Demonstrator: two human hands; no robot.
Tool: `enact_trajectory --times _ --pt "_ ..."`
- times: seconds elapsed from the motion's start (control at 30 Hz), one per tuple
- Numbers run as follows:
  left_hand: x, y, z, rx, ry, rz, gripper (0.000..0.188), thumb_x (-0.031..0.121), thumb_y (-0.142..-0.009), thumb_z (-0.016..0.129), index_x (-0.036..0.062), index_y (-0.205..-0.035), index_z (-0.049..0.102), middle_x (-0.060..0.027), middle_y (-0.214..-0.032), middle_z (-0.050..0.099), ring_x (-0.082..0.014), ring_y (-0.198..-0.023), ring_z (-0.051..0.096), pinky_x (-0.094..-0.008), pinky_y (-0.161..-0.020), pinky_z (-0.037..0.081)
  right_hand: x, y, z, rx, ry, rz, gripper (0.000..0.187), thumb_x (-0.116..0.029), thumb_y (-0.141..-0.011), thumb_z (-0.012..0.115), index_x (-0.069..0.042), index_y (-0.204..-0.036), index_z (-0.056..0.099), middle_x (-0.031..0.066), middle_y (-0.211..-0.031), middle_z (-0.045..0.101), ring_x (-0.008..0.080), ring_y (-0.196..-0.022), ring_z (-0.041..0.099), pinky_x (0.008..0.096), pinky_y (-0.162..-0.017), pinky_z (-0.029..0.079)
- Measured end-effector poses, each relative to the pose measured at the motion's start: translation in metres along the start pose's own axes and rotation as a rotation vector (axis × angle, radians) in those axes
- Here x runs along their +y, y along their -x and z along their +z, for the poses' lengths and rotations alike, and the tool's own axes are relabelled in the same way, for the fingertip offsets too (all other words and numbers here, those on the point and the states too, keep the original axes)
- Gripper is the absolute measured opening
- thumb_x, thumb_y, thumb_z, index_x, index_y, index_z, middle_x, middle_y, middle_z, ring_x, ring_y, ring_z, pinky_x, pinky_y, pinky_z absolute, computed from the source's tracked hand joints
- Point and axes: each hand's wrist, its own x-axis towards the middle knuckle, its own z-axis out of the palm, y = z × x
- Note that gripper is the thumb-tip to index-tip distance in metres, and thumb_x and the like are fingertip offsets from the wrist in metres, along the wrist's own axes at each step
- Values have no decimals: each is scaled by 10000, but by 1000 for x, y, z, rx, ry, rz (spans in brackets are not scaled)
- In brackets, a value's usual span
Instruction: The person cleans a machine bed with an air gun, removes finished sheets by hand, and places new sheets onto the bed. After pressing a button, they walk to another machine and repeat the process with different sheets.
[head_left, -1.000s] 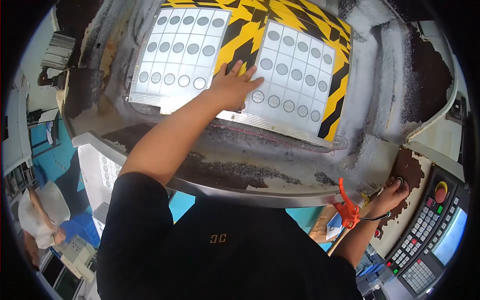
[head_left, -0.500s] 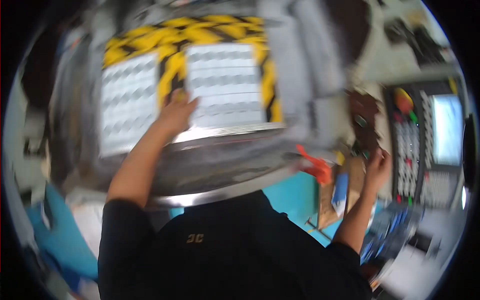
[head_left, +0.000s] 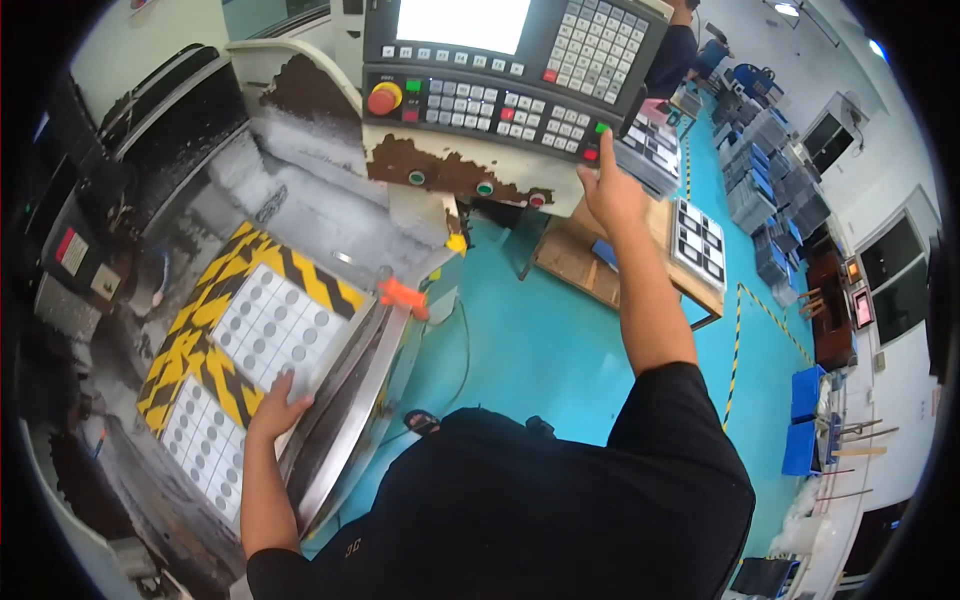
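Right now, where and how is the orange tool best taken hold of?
Probably by its orange body, from the right. The orange tool sits at the far end of the metal rim; its chunky body faces the open side above the turquoise floor. Its finer parts are too small to tell.

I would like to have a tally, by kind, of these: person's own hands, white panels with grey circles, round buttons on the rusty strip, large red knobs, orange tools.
Hands: 2 (left hand, right hand)
White panels: 2 (upper panel, lower panel)
Round buttons: 3 (left green button, right green button, red button)
Red knob: 1
Orange tool: 1
Total: 9
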Motion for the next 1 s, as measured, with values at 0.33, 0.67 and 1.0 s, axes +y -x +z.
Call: enact_trajectory --times 0.33,0.67,1.0 --pt "111 187 52 -569 885 437 796 283 -891 710 -27 -1498 298 -167 -1534 369 -243 -1419 348 -359 -1160 267 9 -3 -4 -155 104 -165 774 -451 -892 624 -204 -1531 263 212 -961 711 449 -888 668 491 -778 518" --pt "-67 233 370 -422 693 -177 561 459 -945 561 19 -1294 562 -178 -1247 621 -251 -1110 595 -415 -960 471 90 384 107 -953 -226 -201 409 -381 -890 631 -58 -1140 613 230 -929 677 407 -861 654 487 -735 521" --pt "-43 179 320 -804 148 -334 490 442 -935 577 23 -1184 620 -166 -1095 647 -239 -935 612 -438 -803 504 369 555 33 -1370 -363 545 455 -459 -869 633 -10 -923 683 97 -775 671 228 -644 644 381 -562 547"
